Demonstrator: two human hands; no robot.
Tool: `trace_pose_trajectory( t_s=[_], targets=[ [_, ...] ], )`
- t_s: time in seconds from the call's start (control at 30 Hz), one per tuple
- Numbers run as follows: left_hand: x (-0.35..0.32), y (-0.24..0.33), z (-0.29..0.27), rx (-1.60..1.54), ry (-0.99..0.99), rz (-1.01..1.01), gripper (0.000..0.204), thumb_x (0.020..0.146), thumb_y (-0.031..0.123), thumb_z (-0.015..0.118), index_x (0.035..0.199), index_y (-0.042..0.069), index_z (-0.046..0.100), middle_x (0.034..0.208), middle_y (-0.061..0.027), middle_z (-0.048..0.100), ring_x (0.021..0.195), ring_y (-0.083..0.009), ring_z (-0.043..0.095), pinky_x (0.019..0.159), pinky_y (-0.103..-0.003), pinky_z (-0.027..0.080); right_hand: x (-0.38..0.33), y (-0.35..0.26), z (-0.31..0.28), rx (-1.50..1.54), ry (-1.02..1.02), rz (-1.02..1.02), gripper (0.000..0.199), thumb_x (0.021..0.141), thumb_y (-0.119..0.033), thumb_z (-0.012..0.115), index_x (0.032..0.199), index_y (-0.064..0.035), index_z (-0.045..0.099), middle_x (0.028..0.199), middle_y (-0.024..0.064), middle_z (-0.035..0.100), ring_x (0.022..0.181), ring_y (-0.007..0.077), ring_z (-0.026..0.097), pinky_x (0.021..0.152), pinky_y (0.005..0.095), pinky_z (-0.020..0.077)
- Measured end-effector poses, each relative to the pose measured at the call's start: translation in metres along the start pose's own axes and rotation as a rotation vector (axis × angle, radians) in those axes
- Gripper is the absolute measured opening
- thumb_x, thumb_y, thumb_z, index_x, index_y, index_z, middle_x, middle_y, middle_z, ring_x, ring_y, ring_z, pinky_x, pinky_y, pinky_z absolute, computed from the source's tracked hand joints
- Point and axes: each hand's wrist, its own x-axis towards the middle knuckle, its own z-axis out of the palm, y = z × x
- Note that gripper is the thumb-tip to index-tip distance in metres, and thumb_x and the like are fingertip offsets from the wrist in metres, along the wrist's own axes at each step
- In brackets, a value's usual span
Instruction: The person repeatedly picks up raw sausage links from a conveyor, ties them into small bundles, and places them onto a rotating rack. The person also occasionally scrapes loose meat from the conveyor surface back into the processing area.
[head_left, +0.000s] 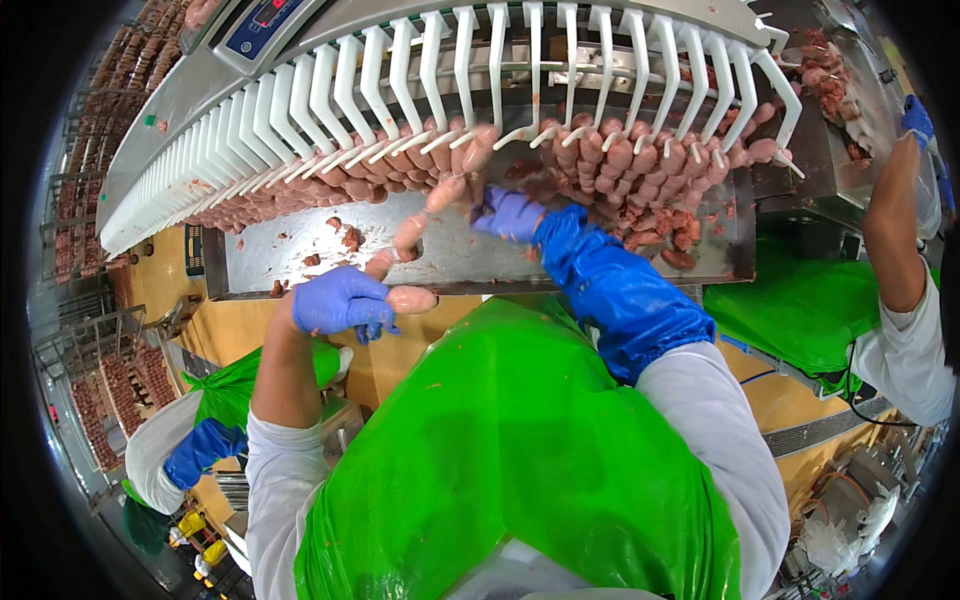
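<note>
My left hand (343,300), in a purple-blue glove, is closed round the near end of a chain of linked sausages (408,232). One end link (411,299) sticks out past its thumb side. From there the chain runs up and right to the white hooks (497,80). My right hand (508,214), gloved and with a blue sleeve cover, reaches over the metal tray beside the chain's upper part. Its fingertips are blurred against a sausage, so its grip is unclear. Looped sausage strings (600,160) hang from the hooks on both sides.
Below the hooks lies a metal tray (300,245) with meat scraps (352,238) and a heap of broken sausage meat (670,230). A co-worker's arm (893,210) is at the right; another person's blue sleeve (205,452) shows at lower left. Racks of sausages (115,395) stand at far left.
</note>
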Motion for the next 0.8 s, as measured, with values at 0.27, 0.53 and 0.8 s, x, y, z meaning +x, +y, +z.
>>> trace_pose_trajectory(
  t_s=[0.27,0.53,0.8],
  targets=[
    [0.01,0.029,-0.005,0.441,0.147,-0.314,0.033,0.092,0.036,0.059,0.093,0.005,0.073,0.073,-0.0073,0.069,0.064,-0.0161,0.066,0.063,-0.031,0.055,-0.057,0.048,0.032,0.016,0.197,-0.019,0.036,0.087,-0.037,0.063,0.105,-0.0055,0.064,0.097,0.0188,0.068,0.095,0.0381,0.064,0.078,0.0436,0.0497],
    [0.058,0.035,0.011,0.57,0.051,-0.241,0.038,0.091,0.048,0.055,0.104,0.017,0.073,0.098,-0.0096,0.067,0.063,-0.0181,0.065,0.057,-0.032,0.054,-0.106,0.196,-0.052,0.117,0.49,0.147,0.021,0.087,-0.019,0.064,0.101,-0.004,0.062,0.093,0.0074,0.064,0.084,0.0177,0.059,0.075,0.0347,0.0495],
    [0.058,0.014,0.006,0.531,0.177,-0.286,0.038,0.093,0.044,0.055,0.088,0.009,0.071,0.067,-0.009,0.063,0.058,-0.0205,0.063,0.06,-0.034,0.053,-0.207,0.141,-0.12,0.216,0.793,0.068,0.026,0.086,-0.007,0.067,0.111,-0.0035,0.059,0.087,0.0027,0.062,0.075,0.0123,0.056,0.066,0.0302,0.049]
  ],
)
